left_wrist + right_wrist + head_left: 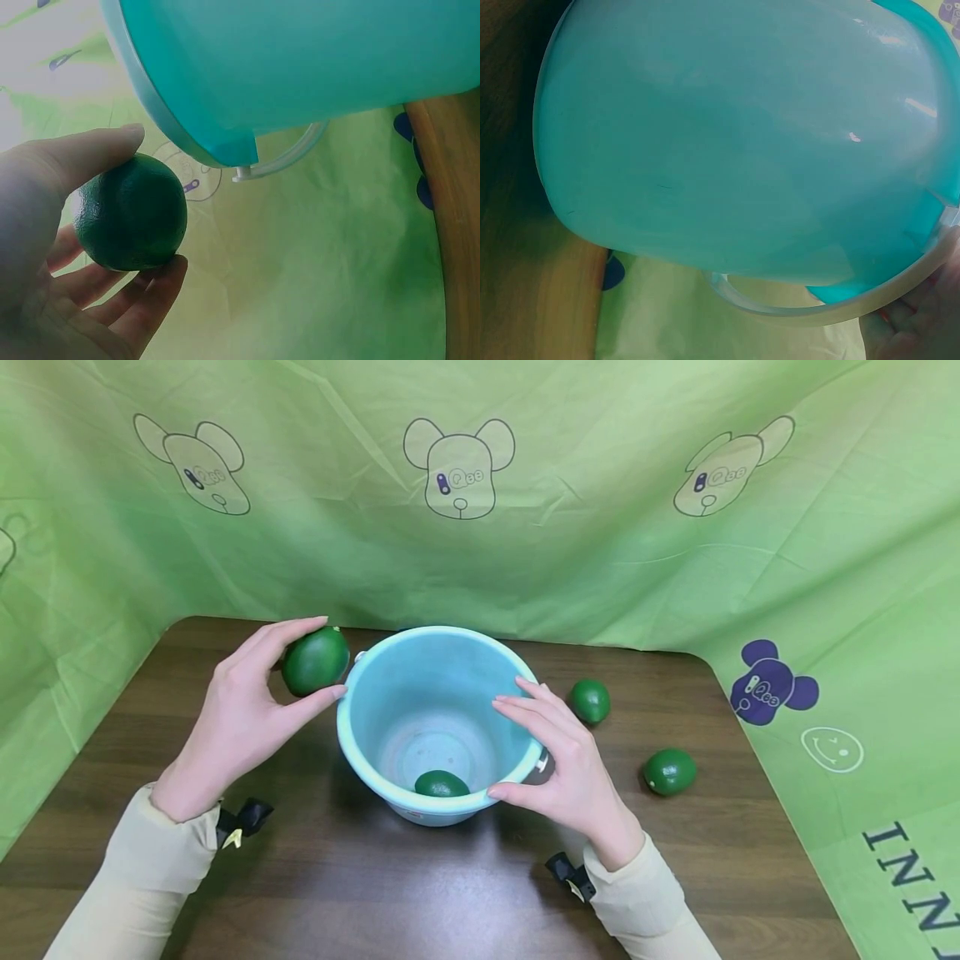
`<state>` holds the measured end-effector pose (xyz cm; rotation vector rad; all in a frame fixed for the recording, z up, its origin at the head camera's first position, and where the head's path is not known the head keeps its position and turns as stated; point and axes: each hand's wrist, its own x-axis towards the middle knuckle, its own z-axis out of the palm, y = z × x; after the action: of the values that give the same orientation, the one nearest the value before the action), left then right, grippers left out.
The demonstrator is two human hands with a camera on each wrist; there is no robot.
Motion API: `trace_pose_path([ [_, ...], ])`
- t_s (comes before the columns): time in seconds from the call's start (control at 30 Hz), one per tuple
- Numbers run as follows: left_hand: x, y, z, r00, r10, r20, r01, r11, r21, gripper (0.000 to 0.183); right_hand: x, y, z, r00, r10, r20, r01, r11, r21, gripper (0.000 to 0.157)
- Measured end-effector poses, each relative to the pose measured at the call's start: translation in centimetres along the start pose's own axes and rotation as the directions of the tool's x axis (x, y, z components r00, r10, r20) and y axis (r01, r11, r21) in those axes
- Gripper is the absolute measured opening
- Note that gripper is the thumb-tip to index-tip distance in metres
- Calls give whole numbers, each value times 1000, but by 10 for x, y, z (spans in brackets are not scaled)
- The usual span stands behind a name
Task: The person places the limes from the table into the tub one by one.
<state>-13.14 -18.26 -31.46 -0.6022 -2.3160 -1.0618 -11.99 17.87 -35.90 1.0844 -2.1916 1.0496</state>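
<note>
My left hand (243,697) grips a large green lime (316,661) between thumb and fingers, just left of the light-blue bucket (438,817). In the left wrist view this lime (132,213) hangs clear of the bucket's rim (142,97), with the thumb on one side and fingertips on the other. My right hand (558,752) is at the bucket's right rim, its fingers spread and reaching over the opening, its thumb at the front edge. Inside the bucket, a second lime (442,783) lies near the front wall. The right wrist view shows mostly the bucket's side (727,150).
Two more limes, one nearer the bucket (590,702) and one farther right (670,772), lie on the brown wooden table (360,893). The bucket has a pale handle (832,311). Green printed cloth (570,568) hangs behind the table and along its sides.
</note>
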Motion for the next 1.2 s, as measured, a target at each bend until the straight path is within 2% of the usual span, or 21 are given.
trace_pose_path([
  [0.67, 3, 7, 4, 1000, 6, 8, -6, 1000, -28, 78, -2, 1, 0, 1000, 2, -1, -2, 1000, -1, 81],
  [1.2, 6, 15, 8, 998, 58, 8, -57, 997, -57, 79, 1, -1, 1, 1000, -12, -12, 12, 1000, 0, 80],
])
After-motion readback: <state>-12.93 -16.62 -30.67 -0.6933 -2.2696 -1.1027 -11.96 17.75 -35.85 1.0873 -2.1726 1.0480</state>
